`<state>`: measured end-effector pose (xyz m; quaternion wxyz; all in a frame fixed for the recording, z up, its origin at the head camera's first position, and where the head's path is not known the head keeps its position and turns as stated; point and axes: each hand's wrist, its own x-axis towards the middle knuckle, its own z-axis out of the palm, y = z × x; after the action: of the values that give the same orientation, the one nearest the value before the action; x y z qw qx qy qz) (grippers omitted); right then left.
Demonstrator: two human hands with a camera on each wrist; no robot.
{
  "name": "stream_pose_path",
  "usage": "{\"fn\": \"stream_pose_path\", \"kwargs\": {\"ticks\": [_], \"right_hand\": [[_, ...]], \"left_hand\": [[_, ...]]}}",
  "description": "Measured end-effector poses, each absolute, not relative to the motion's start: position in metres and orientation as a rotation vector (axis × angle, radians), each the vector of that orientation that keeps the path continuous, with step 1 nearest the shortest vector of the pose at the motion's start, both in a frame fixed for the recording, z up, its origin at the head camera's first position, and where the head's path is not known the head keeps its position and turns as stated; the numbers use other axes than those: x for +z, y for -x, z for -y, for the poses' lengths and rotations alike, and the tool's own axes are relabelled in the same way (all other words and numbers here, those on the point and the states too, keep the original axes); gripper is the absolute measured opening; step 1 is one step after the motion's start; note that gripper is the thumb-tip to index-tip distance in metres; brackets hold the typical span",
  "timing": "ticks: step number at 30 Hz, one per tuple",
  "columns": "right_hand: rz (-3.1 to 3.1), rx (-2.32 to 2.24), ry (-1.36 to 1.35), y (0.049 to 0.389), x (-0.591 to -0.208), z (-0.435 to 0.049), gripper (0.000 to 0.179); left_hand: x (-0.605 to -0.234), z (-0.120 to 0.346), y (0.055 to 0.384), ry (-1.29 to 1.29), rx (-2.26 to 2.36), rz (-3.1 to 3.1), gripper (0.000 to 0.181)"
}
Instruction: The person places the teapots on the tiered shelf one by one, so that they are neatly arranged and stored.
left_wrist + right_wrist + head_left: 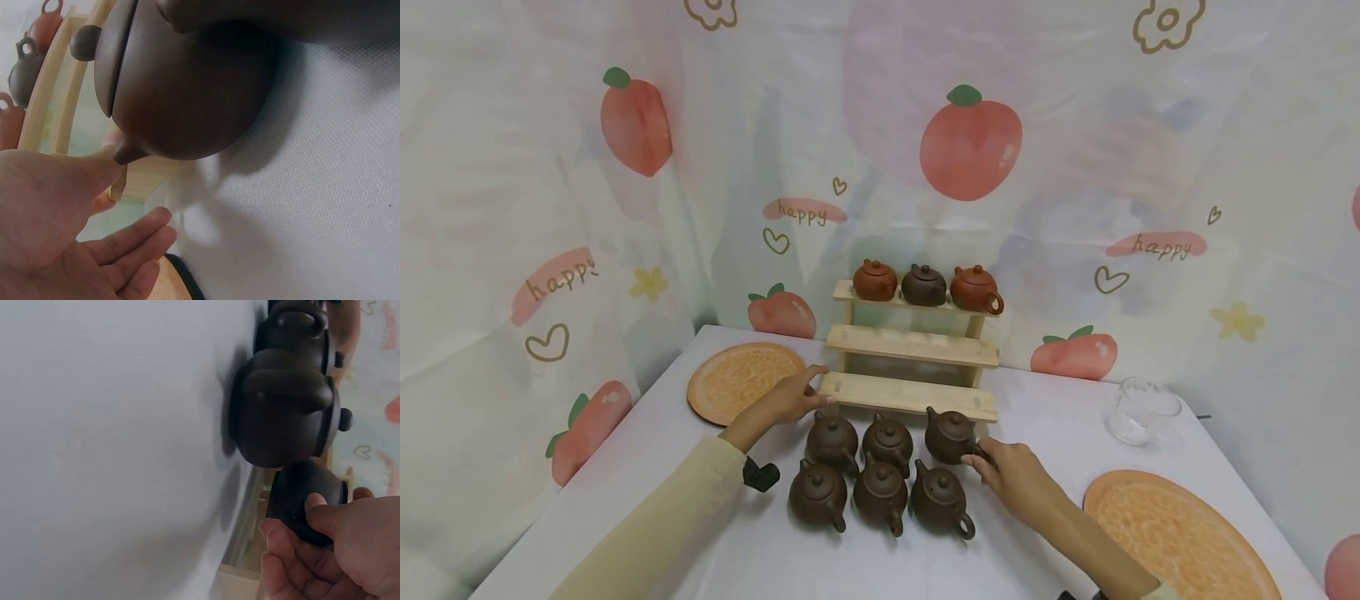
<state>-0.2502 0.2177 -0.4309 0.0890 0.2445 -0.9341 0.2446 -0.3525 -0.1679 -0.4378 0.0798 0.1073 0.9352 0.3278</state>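
On white cloth [730,550]: one dark teapot [950,437] gripped.
Front row, three brown teapots [881,493]; behind, two others [832,440] and, at right, the dark teapot, its handle pinched by the right hand [1021,477]. The left hand's [786,398] thumb and forefinger pinch the wooden stand's [910,396] lowest tier, other fingers loosely extended. Top tier: three teapots [924,286].
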Motion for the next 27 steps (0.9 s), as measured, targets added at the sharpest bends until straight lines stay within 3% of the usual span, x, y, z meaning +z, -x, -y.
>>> {"fn": "stream_pose_path", "kwargs": {"ticks": [12,27], "right_hand": [[2.731,0.716,-0.758,0.272,-0.392,-0.217,0.024],[2.751,0.669,-0.626,0.33,-0.353,-0.233,0.027]], "left_hand": [[-0.435,0.168,0.351,-0.342,0.977,-2.803,0.064],[-0.436,0.168,0.353,-0.385,0.953,-2.824,0.063]]}}
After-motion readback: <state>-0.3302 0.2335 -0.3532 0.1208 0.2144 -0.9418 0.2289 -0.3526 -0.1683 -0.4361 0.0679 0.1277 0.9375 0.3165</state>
